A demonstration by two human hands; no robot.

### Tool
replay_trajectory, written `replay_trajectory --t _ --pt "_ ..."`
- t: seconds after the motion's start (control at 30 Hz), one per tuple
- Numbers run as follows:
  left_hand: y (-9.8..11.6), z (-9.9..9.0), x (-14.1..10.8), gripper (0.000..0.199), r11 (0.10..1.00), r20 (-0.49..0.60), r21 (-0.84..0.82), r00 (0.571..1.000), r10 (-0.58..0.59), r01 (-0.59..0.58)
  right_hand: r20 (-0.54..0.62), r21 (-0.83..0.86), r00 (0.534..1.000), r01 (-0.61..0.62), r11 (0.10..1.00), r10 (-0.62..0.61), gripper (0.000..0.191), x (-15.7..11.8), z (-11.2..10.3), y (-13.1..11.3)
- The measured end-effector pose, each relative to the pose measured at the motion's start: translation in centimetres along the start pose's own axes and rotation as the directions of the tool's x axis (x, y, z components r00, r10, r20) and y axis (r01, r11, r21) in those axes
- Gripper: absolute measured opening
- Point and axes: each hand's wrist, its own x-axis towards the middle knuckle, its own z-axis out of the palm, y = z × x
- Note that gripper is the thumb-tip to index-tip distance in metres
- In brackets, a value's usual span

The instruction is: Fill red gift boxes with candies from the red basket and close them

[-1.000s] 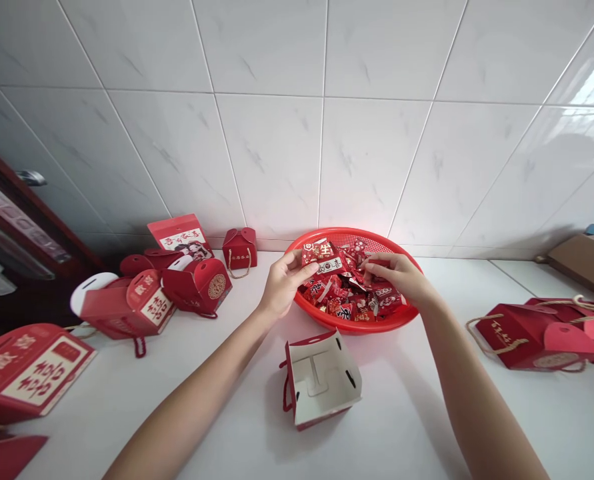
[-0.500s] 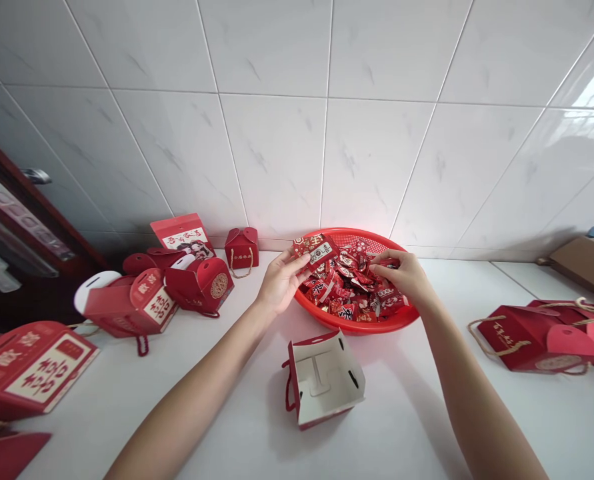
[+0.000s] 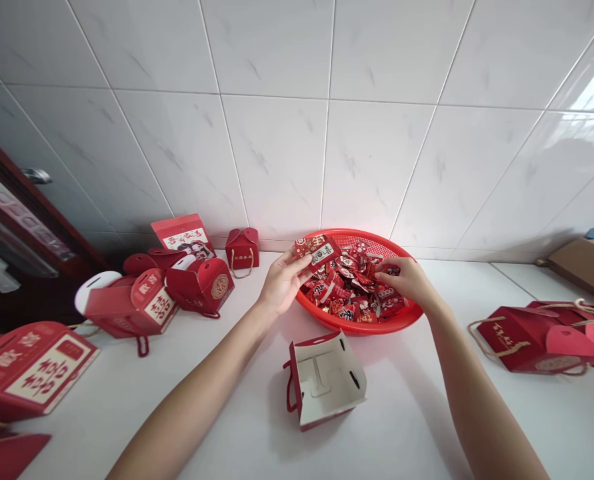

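Observation:
My left hand (image 3: 285, 279) is closed around a flat red packet (image 3: 321, 252) with gold print and a pale label, held over the left rim of a red plastic basket (image 3: 321, 316). Small red wrapped candies (image 3: 344, 293) are heaped in the basket. My right hand (image 3: 401, 280) reaches over the right side of the heap, its fingers bent together at the candies; whether one is between the fingertips I cannot make out. In front of the basket stands an open red gift box (image 3: 327, 380), its white inside bare and a red cord handle on its left.
Several closed red gift boxes (image 3: 131, 303) with handles stand on the left of the white counter. More red boxes (image 3: 537, 338) are at the right, near a brown cardboard box (image 3: 584, 267). A tiled wall (image 3: 277, 160) rises behind the basket.
My right hand has shifted slightly to the right and down over the candies. My left hand still holds the red packet in nearly the same place.

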Motion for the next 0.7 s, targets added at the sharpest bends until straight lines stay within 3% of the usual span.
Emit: replay_trajectory --t 0.2,0.33,0.53,0.7 --pt "0.0 0.0 0.0 0.032 1.0 0.028 -0.014 0.999 0.015 -0.014 0.021 0.1 1.0 0.008 0.995 -0.01 0.014 0.0 0.5 -0.4" --pt "0.0 0.1 -0.1 0.034 1.0 0.031 -0.007 0.999 0.023 -0.022 0.064 0.226 0.998 -0.03 0.974 0.016 0.026 -0.5 0.6 -0.8" --pt "0.0 0.4 -0.3 0.041 1.0 0.021 -0.01 0.999 0.025 -0.025 0.256 0.556 0.962 -0.223 0.801 0.09 0.043 -1.0 0.1 -0.7" --pt "-0.2 0.2 -0.2 0.041 0.999 0.016 -0.003 0.999 0.04 -0.04 0.336 0.62 0.942 -0.216 0.755 -0.007 0.047 -0.8 0.1 0.0"
